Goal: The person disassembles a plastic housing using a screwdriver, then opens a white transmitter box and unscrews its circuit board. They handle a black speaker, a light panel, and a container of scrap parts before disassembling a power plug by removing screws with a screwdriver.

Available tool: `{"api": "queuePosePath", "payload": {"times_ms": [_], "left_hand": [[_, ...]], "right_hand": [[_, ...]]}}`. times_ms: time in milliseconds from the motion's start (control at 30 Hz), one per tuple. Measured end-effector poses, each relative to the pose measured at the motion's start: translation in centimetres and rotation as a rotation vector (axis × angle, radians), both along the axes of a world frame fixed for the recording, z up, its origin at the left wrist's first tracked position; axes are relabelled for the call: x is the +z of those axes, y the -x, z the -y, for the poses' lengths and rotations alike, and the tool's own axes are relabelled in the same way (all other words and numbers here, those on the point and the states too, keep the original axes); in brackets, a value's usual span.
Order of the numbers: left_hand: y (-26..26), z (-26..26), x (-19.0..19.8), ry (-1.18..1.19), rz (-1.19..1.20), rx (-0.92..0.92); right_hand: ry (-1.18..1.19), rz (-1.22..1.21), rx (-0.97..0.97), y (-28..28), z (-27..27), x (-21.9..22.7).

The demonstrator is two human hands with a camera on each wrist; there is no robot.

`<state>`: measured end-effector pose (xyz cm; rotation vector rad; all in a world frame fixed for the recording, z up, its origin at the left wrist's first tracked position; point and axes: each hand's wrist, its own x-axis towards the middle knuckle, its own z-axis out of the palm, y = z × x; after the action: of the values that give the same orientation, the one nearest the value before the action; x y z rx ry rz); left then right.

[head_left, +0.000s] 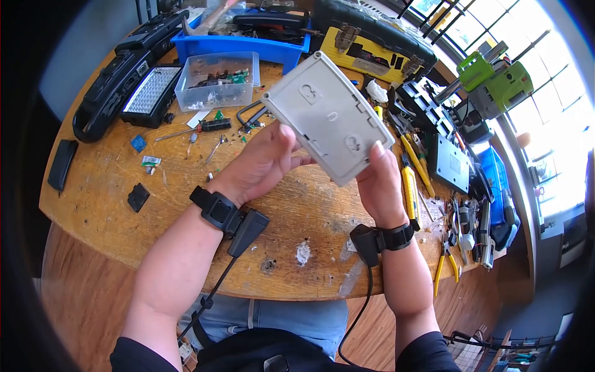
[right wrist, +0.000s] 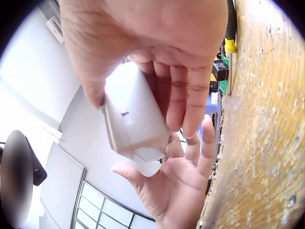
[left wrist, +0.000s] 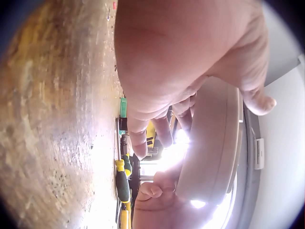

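A light-grey plastic housing [head_left: 334, 133] is held up over the workbench, its flat face with keyhole-shaped slots turned to the head camera. My right hand [head_left: 380, 189] grips its lower right corner, thumb on the face and fingers behind, as the right wrist view shows around the housing [right wrist: 136, 105]. At the left edge is my left hand [head_left: 263, 162], thumb raised off the face. In the right wrist view the left hand [right wrist: 178, 191] has its fingers loosely extended against the far end. Smooth side walls of the housing [left wrist: 209, 143] show in the left wrist view.
Behind stand a clear plastic bin [head_left: 217, 87] of small parts, a blue tray [head_left: 248, 46] and a black-and-yellow toolbox [head_left: 365, 53]. A screwdriver [head_left: 211, 125] lies left. Yellow-handled pliers [head_left: 445, 266], several other tools and a green drill-like tool [head_left: 502, 87] are on the right.
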<state>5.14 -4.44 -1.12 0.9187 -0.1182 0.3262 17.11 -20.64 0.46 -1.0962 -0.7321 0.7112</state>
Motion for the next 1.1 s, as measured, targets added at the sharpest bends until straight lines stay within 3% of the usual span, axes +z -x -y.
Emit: {"api": "queuePosePath", "payload": {"times_ms": [233, 367, 533, 800, 867, 933, 1100], "left_hand": [[-0.3, -1.7, 0.3, 0.218, -0.008, 0.068], [-0.2, -1.9, 0.2, 0.19, -0.089, 0.05], [0.0, -1.4, 0.4, -0.014, -0.239, -0.061], [-0.2, -1.1, 0.5, 0.11, -0.189, -0.039], [-0.2, -1.3, 0.6, 0.168, -0.153, -0.079], [-0.2, -1.5, 0.4, 0.215, -0.228, 0.005], [-0.4, -1.7, 0.1, 0.256, -0.208, 0.021]], "right_hand": [[-0.026, -0.113, -0.101, -0.5, 0.0, 0.0], [0.09, -0.047, -0.056, -1.2, 0.5, -0.5], [0.13, -0.016, -0.035, -1.1, 0.6, -0.2], [0.071, -0.089, -0.179, -0.4, -0.4, 0.5], [0.017, -0.033, 0.17, -1.7, 0.4, -0.1], [0.046, -0.02, 0.133, -1.5, 0.2, -0.3], [0.07, 0.015, 0.129, -1.5, 0.3, -0.4]]}}
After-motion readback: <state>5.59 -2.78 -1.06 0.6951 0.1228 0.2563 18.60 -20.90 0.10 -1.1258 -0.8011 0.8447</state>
